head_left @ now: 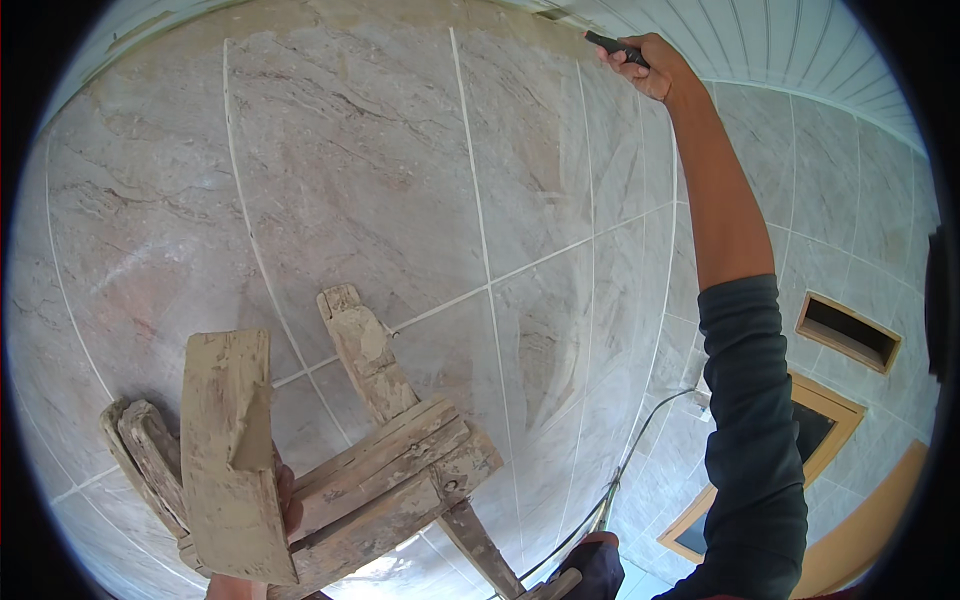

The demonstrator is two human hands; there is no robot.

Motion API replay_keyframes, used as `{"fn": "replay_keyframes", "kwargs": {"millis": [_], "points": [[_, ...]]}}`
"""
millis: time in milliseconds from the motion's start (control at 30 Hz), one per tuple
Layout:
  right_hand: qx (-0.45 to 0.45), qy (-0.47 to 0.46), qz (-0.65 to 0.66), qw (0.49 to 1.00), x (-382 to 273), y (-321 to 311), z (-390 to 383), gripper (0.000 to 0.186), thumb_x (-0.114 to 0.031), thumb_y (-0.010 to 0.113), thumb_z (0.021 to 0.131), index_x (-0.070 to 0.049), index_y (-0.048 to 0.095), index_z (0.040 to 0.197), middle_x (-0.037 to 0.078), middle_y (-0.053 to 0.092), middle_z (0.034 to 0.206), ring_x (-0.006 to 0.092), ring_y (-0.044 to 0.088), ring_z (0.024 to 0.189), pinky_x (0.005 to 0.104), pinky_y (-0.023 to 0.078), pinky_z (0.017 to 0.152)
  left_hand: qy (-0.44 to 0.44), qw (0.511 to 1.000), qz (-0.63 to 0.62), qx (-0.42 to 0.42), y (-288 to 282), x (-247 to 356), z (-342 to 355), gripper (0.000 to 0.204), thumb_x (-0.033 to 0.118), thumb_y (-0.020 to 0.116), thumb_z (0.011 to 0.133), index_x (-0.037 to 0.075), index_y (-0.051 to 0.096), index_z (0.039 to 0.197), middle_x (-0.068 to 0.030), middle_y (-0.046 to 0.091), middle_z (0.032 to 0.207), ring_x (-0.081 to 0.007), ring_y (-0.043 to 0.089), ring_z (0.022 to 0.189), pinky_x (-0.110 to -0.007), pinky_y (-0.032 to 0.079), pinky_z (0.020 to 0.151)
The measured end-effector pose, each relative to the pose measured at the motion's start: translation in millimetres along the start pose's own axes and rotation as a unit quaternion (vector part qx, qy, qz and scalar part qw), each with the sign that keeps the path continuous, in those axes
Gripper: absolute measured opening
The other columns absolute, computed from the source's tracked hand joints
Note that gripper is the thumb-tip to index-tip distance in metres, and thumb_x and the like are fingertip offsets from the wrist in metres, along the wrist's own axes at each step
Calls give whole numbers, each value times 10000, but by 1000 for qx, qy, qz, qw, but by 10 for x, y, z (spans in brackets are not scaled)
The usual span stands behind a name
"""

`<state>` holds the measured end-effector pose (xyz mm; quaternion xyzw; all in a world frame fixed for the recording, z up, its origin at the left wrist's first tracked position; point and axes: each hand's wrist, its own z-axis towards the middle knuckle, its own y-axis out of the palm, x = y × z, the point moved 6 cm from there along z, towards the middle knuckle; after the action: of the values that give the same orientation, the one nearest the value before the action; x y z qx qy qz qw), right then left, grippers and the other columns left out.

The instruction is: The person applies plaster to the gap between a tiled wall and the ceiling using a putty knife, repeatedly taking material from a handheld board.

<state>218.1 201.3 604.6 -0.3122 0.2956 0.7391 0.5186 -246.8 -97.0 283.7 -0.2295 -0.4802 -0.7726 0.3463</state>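
Up at the top right, my right hand point(650, 68) is closed round a short black-handled tool point(618, 48), raised to where the tiled wall meets the ceiling. The tool's working end cannot be made out. At the lower left, my left hand point(287, 497) is mostly hidden behind a flat board point(232, 450) smeared with beige putty. Its fingers wrap the board's right edge, and the wrist shows below. A thicker lump of putty point(252, 435) sits on the board's right side. Along the wall's top edge runs a beige putty-coloured strip point(375, 18).
Below me stands a worn, splattered wooden trestle point(390, 480) with legs sticking up and down. Marbled tiles point(370, 170) cover the wall. At right are a framed wall opening point(848, 332), a wood-framed window point(815, 425) and a hanging cable point(628, 455). White panelling point(800, 45) lines the ceiling.
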Motion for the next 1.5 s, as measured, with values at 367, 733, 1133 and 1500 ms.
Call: {"fn": "replay_keyframes", "kwargs": {"millis": [367,733,1133,1500], "points": [[26,-83,42,995,-115,-22,-258,330,-68,370,963,172,404,1187,197,604,907,84,464,578,157,355,371,32,999,-26,-5,-95,21,11,393,234,475,967,52,394,1307,-100,427,1004,-161,465,696,-242,491,447],[304,-168,69,935,1036,-629,10,110,-32,550,871,62,588,913,113,579,760,176,526,574,312,450,501,4,995,42,91,21,2,9,389,212,479,962,64,400,1313,-100,436,991,-142,482,679,-218,523,411],[241,-112,237,934,1413,-830,-265,226,-59,387,893,80,527,1004,156,594,752,137,461,486,232,320,358,125,984,117,39,-107,-24,-8,367,289,484,959,78,437,1256,-66,443,954,-106,459,629,-199,436,362],[184,-11,94,978,732,-1104,306,304,-74,301,910,76,499,1083,145,599,780,83,412,479,183,268,329,182,956,230,29,135,-47,-17,373,280,482,958,93,429,1277,-60,451,948,-105,448,600,-196,389,318]]}}
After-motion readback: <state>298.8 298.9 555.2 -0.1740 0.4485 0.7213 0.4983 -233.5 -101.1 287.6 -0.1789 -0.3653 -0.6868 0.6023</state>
